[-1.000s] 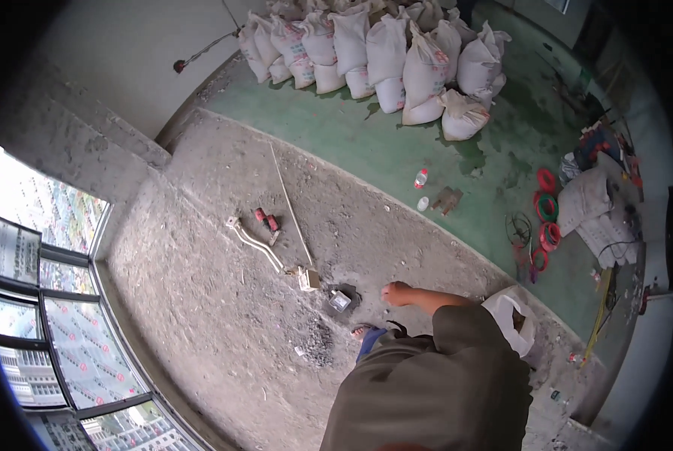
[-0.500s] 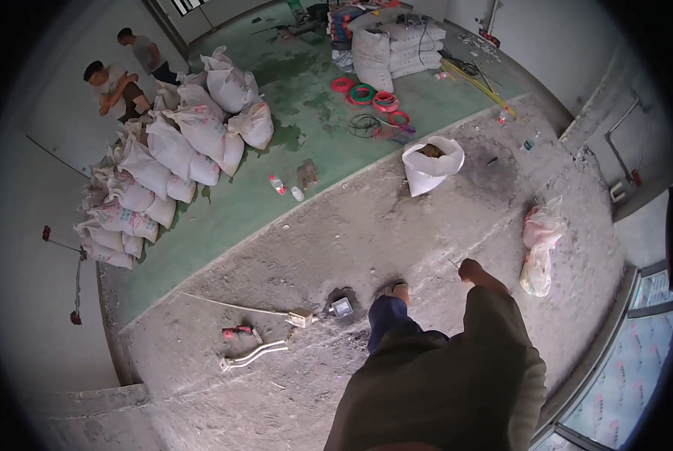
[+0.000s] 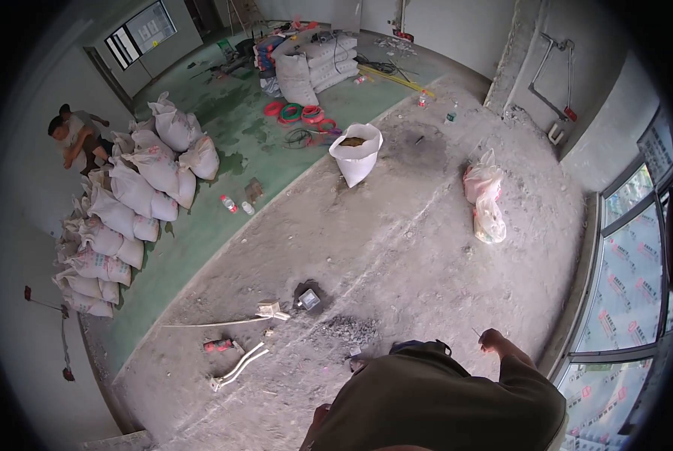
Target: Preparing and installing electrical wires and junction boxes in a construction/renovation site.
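My right hand (image 3: 491, 340) is held out over the rough concrete floor, its fingers closed on a thin pale stick (image 3: 476, 332) too small to name surely. Only a small part of my left hand (image 3: 320, 413) shows beside my dark top; its fingers are hidden. Ahead of me on the floor lie a small grey metal box (image 3: 308, 299), a cream box (image 3: 269, 309) with a long thin conduit, a pair of bent white pipes (image 3: 238, 366) and a red-handled tool (image 3: 218, 346). Neither hand touches these.
Filled white sacks (image 3: 137, 180) are piled at the left, with two people (image 3: 81, 139) behind them. An open sack (image 3: 356, 158) stands mid-floor. Tied plastic bags (image 3: 486, 195) lie to its right. Coiled hoses (image 3: 299, 113) lie near stacked bags (image 3: 325, 64). Windows (image 3: 622, 278) line the right.
My view has turned and shifted, so the floor items appear farther left. My right hand sits lower in the picture, still pinching the stick. Part of my left hand has come into view.
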Available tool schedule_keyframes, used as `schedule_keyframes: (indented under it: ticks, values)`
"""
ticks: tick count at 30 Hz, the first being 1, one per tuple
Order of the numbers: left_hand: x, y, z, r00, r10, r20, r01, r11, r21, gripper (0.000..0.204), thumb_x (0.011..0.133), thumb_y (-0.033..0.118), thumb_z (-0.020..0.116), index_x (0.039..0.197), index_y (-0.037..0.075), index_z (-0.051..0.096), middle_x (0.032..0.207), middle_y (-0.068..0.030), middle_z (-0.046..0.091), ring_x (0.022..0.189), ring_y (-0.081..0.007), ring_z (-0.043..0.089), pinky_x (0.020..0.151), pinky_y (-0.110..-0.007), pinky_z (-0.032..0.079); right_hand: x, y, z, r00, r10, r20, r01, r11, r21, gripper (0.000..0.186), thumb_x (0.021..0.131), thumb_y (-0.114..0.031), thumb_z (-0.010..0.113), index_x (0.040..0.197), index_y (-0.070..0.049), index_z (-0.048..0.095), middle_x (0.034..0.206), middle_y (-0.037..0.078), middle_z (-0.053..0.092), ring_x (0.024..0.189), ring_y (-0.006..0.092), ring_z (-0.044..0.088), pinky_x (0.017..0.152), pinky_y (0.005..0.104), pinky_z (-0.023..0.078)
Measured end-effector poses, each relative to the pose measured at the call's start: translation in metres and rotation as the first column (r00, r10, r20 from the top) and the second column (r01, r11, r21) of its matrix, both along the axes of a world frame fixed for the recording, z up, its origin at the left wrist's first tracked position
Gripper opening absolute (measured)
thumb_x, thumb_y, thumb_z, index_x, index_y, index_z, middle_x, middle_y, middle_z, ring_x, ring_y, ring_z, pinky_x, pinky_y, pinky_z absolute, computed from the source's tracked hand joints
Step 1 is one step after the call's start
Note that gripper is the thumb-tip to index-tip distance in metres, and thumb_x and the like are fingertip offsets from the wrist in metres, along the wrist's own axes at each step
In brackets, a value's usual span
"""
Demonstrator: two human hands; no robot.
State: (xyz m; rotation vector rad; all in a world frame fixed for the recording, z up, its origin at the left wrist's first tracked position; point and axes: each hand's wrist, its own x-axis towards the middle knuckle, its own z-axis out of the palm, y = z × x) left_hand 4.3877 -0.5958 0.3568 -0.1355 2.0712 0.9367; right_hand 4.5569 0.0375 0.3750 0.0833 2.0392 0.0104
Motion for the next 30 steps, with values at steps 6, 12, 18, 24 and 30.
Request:
schedule_keyframes:
  ticks: [6,12,18,24,30]
  values:
    - [-0.034,0.051,-0.006,0.972,0.079,0.22,-0.112,0.983,0.142,0.026,0.084,0.001,0.047,0.107,0.003,0.059,0.079,-0.0129,0.064,0.069,-0.0196,0.061,0.062,-0.033,0.052,0.037,-0.032,-0.048,0.893,-0.16,-0.42,0.079,0.976,-0.204,0.021,0.072,-0.023,0.062,0.091,-0.016,0.068,0.103,0.006,0.064,0.098,0.0242,0.061,0.081,0.038,0.051]
    - [-0.016,0.098,0.007,0.941,-0.206,-0.267,0.243,0.964,0.111,0.027,0.081,0.006,0.047,0.104,0.004,0.061,0.072,-0.01,0.063,0.062,-0.0145,0.058,0.057,-0.031,0.049,0.051,-0.055,-0.083,0.926,-0.08,-0.369,-0.051,0.942,-0.332,0.021,0.072,-0.019,0.06,0.092,-0.018,0.068,0.098,0.008,0.065,0.095,0.0285,0.062,0.077,0.0412,0.052]
    - [0.042,0.103,0.031,0.887,-0.272,-0.372,0.285,0.958,-0.019,0.025,0.081,0.015,0.049,0.099,0.008,0.064,0.084,-0.0167,0.065,0.079,-0.0275,0.063,0.071,-0.038,0.051,0.04,-0.044,-0.118,0.947,0.284,-0.151,-0.305,0.943,-0.136,0.019,0.074,-0.022,0.061,0.09,-0.019,0.069,0.096,0.004,0.067,0.089,0.0256,0.063,0.073,0.0396,0.052]
    - [0.05,0.123,-0.004,0.912,-0.309,-0.268,0.303,0.951,-0.066,0.029,0.085,0.022,0.05,0.108,0.008,0.059,0.107,-0.0202,0.062,0.1,-0.0337,0.061,0.083,-0.042,0.049,0.002,-0.052,-0.113,0.936,0.13,-0.327,-0.242,0.913,-0.33,0.022,0.08,-0.025,0.058,0.098,-0.019,0.068,0.103,0.003,0.066,0.094,0.0199,0.063,0.077,0.035,0.053]
    - [0.029,0.148,-0.025,0.67,-0.716,-0.196,0.737,0.672,0.062,0.028,0.087,0.016,0.049,0.109,0.001,0.057,0.112,-0.0155,0.058,0.091,-0.03,0.061,0.082,-0.037,0.048,-0.018,-0.089,-0.075,0.879,-0.453,-0.152,0.181,0.61,-0.771,0.017,0.074,-0.012,0.062,0.089,-0.008,0.067,0.085,0.009,0.067,0.074,0.0226,0.067,0.063,0.0341,0.055]
